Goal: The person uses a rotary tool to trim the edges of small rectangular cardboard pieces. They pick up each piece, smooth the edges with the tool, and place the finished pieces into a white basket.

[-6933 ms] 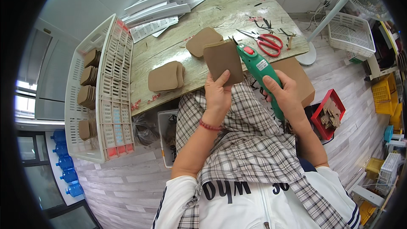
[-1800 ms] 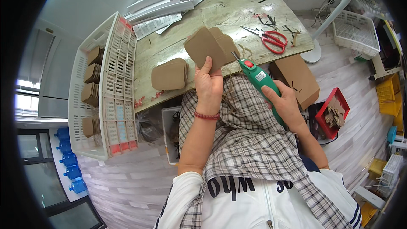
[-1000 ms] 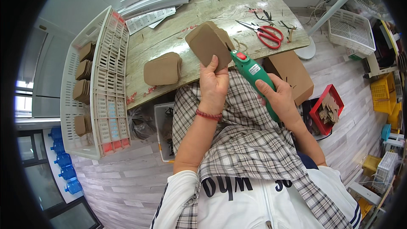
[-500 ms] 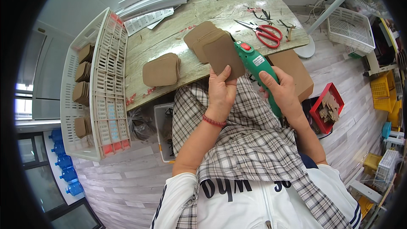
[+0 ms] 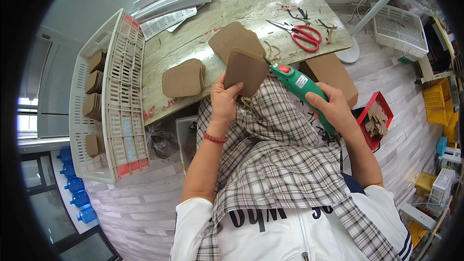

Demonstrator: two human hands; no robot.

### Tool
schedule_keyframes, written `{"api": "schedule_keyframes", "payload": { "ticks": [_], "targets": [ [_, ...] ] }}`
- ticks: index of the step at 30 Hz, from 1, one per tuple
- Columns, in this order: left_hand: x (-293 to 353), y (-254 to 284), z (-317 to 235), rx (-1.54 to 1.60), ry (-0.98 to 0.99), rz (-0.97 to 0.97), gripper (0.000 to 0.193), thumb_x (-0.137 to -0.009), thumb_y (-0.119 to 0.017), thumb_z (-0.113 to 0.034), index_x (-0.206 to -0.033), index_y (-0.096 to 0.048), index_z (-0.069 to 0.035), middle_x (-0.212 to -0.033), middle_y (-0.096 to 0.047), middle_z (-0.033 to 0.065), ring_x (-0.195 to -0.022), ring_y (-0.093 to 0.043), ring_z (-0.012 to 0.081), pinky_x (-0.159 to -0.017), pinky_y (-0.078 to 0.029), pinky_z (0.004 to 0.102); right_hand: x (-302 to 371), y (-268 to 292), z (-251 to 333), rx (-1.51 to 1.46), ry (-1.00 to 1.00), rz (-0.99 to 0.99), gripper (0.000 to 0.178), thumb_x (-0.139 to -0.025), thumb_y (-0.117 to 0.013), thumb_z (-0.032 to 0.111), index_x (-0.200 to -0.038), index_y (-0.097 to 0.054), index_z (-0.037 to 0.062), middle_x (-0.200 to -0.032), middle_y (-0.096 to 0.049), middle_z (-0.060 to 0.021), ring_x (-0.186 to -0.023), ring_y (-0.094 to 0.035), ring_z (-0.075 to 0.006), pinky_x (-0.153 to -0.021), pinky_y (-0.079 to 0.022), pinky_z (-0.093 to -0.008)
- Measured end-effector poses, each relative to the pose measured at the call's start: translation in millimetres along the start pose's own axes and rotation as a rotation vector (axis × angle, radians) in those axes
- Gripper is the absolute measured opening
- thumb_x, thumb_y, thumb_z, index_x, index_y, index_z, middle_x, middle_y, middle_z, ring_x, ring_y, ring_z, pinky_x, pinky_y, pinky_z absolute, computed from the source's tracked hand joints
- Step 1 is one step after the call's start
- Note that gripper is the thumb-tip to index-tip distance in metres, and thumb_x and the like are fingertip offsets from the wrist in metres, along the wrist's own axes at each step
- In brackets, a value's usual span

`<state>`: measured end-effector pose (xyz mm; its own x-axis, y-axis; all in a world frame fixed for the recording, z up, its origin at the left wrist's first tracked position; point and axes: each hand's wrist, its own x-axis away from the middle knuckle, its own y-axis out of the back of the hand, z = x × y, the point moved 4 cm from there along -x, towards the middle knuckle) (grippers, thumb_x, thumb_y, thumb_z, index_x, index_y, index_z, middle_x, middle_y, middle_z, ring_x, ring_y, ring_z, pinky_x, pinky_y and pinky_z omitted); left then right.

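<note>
One brown pad (image 5: 247, 71) is at twelve o'clock, pinched in your left hand (image 5: 225, 100); it looks light and bendy, so hold its lower edge. Your right hand (image 5: 334, 106) grips the green tool (image 5: 292, 79). At nine, a white basket (image 5: 112, 130) holds brown stacks (image 5: 93, 106); at three, a red box (image 5: 365, 133) holds scraps (image 5: 376, 120).

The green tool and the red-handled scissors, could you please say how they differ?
The green tool is gripped in the right hand, while the red-handled scissors lie on the table. The tool has a thick green body; the scissors have slim metal blades and red loops. Both have red parts.
</note>
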<state>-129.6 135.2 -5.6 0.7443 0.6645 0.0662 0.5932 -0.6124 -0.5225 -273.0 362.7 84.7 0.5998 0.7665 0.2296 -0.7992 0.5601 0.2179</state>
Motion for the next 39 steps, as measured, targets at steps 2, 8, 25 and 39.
{"api": "schedule_keyframes", "payload": {
  "ticks": [2,8,25,39],
  "targets": [
    [0,2,-8,-0.043,0.023,0.027,0.039,-0.085,-0.054,0.014,-0.121,-0.059,0.001,-0.112,-0.067,0.0091,-0.100,-0.064,0.0158,-0.088,-0.052,0.0266,3,1,-4,0.006,-0.002,0.011,0.035,-0.089,-0.067,0.033,-0.097,-0.064,-0.0011,-0.067,-0.056,0.0000,-0.056,-0.051,-0.0059,-0.050,-0.042,-0.0228],
    [11,1,-16,-0.164,0.198,0.103,0.041,-0.081,-0.057,0.012,-0.121,-0.059,0.003,-0.110,-0.067,0.0090,-0.096,-0.065,0.0153,-0.086,-0.053,0.0269,9,-3,-11,0.082,0.006,0.032,0.036,-0.088,-0.069,0.033,-0.099,-0.064,-0.0001,-0.067,-0.058,-0.0013,-0.056,-0.053,-0.0065,-0.051,-0.043,-0.0232],
    [21,9,-21,-0.395,0.405,0.252,0.038,-0.081,-0.058,0.007,-0.118,-0.061,0.002,-0.104,-0.066,0.0033,-0.092,-0.060,0.0103,-0.084,-0.047,0.0234,5,-8,-9,-0.015,-0.103,0.127,0.034,-0.088,-0.068,0.032,-0.096,-0.064,-0.0003,-0.068,-0.058,-0.0011,-0.055,-0.052,-0.0065,-0.051,-0.042,-0.0224],
    [8,37,-45,-0.287,0.223,0.087,0.013,-0.081,-0.070,0.000,-0.091,-0.064,-0.003,-0.089,-0.069,0.0035,-0.079,-0.063,0.0110,-0.077,-0.049,0.0254,7,-5,-14,-0.018,-0.177,0.276,0.038,-0.087,-0.067,0.034,-0.099,-0.064,-0.0023,-0.071,-0.058,-0.0024,-0.059,-0.053,-0.0082,-0.053,-0.044,-0.0233]
  ]
}}
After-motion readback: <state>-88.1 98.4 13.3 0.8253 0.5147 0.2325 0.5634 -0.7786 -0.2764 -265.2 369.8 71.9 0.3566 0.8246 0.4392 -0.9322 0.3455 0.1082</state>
